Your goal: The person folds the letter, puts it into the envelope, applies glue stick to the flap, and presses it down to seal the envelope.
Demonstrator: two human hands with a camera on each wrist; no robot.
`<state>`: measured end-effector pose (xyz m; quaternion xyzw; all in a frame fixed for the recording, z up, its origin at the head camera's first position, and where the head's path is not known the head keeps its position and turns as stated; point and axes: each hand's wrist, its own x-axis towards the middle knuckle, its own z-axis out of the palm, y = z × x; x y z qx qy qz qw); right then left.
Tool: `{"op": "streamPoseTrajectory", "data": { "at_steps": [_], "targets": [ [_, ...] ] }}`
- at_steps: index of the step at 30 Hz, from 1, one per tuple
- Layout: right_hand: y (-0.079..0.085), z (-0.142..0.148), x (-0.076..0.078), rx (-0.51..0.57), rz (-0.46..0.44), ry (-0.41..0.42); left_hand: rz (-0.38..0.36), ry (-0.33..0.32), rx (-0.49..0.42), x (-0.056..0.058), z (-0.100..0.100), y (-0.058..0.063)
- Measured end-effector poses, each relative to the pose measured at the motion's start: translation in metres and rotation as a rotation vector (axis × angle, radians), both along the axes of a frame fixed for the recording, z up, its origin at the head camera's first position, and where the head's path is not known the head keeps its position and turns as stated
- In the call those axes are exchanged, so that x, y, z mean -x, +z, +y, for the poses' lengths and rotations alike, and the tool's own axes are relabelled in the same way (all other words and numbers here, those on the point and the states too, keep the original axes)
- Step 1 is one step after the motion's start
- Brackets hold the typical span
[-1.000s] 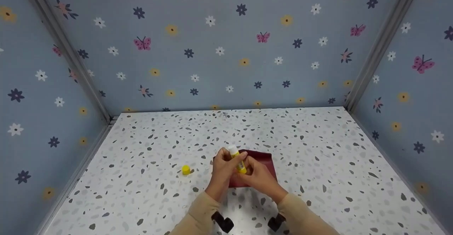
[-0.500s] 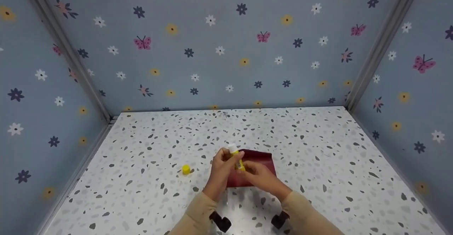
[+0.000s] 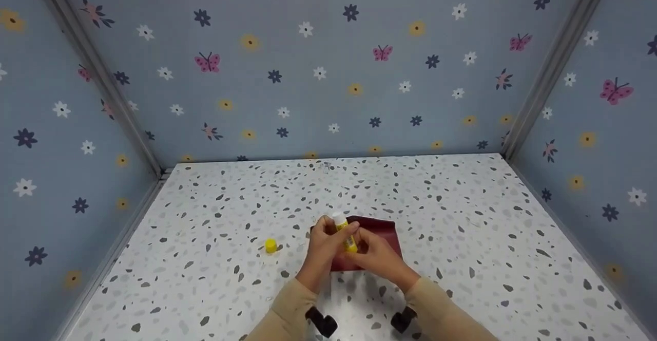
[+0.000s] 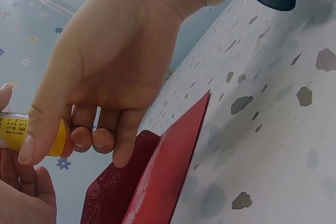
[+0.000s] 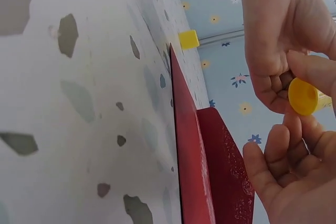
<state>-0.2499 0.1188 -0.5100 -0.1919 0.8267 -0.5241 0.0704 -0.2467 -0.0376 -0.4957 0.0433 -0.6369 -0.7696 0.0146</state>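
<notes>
Head view: left hand (image 3: 322,243) and right hand (image 3: 377,253) both pinch an uncapped glue stick (image 3: 345,231) above red paper (image 3: 382,230), its yellow cap (image 3: 270,246) on the table (image 3: 462,218) at left

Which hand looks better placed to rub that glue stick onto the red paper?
Probably the left hand: its thumb and fingers wrap the glue stick body, directly above the red paper. The right hand only pinches the stick's yellow base. The yellow cap lies apart on the table.
</notes>
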Motion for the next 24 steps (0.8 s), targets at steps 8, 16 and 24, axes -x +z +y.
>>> {"op": "streamPoseTrajectory", "data": {
  "at_steps": [8, 16, 24],
  "targets": [
    [0.000, 0.003, 0.000, 0.012, -0.099, 0.001, 0.041, -0.039, 0.043, 0.003, -0.003, -0.001],
    [0.001, 0.003, 0.001, 0.093, -0.099, 0.021, 0.061, -0.107, 0.047, 0.005, -0.009, -0.003],
    [0.002, -0.001, 0.003, 0.221, -0.092, 0.026, 0.103, -0.203, 0.064, 0.003, -0.015, -0.006]
  ]
}}
